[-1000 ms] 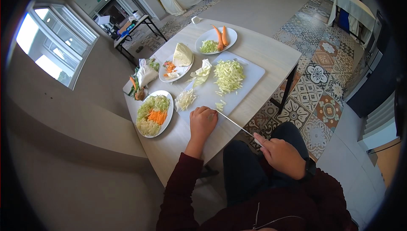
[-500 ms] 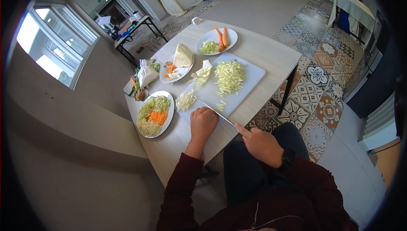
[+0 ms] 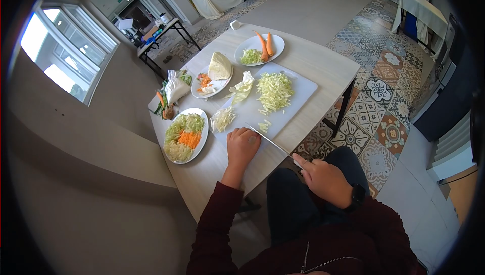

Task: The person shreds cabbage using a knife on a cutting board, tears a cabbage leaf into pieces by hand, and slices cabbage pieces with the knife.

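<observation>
My right hand grips the handle of a knife, its forefinger stretched along the top. The blade runs over the near part of the white cutting board, close beside my left hand. That left hand is curled down at the board's near corner; whatever lies under its fingers is hidden. A small pile of pale shredded cabbage sits just beyond it. Farther up the board are a big heap of shredded cabbage and a loose cabbage leaf. A few cut strips lie near the blade.
To the left stands an oval plate of shredded vegetables. Behind it are a plastic bag and a plate with a cabbage wedge. Another plate at the far side bears carrots. The table's right edge borders patterned floor.
My right hand has drawn the knife back toward me and to the right, so its tip is nearer my left hand. The left hand stays in about the same place.
</observation>
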### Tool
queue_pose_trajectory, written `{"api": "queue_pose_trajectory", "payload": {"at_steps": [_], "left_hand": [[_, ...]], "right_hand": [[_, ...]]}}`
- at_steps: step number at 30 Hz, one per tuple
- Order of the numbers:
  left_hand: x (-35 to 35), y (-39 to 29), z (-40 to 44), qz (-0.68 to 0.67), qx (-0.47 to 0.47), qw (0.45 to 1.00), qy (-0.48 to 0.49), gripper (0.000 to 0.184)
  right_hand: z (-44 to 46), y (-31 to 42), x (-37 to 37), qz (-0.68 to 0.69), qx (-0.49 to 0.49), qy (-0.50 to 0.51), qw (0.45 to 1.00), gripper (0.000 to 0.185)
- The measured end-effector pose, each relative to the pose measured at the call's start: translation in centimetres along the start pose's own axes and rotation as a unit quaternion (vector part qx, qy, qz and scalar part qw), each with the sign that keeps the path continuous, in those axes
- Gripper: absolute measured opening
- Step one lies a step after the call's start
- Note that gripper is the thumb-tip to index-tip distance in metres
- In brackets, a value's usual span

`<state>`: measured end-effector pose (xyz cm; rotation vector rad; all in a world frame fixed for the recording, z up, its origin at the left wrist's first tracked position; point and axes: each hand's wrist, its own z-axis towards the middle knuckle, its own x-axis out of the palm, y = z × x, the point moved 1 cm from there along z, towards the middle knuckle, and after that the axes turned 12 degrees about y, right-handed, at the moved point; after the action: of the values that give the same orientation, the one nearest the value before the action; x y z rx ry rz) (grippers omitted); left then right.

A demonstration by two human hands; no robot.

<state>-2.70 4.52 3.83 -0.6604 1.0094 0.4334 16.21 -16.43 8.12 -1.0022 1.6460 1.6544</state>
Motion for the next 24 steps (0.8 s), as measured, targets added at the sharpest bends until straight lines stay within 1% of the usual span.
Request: {"api": "queue_pose_trajectory", "payload": {"at_steps": [8,20,24], "left_hand": [[-0.1,-0.2,0.0,-0.001,-0.006,1.0,-0.002,0.007],[-0.1,-0.1,0.0,-0.004,-0.005,1.0,0.001,0.005],[-0.3,-0.3,0.1,-0.003,-0.002,1.0,-0.001,0.006]], "right_hand": [[-2.3,0.3,-2.1,-0.002,0.02,0.025,0.999,0.047],[-1.7,0.0,-2.3,0.003,0.03,0.005,1.0,0.046],[-1.8,0.2,-2.7,0.005,0.042,0.016,0.999,0.046]]}}
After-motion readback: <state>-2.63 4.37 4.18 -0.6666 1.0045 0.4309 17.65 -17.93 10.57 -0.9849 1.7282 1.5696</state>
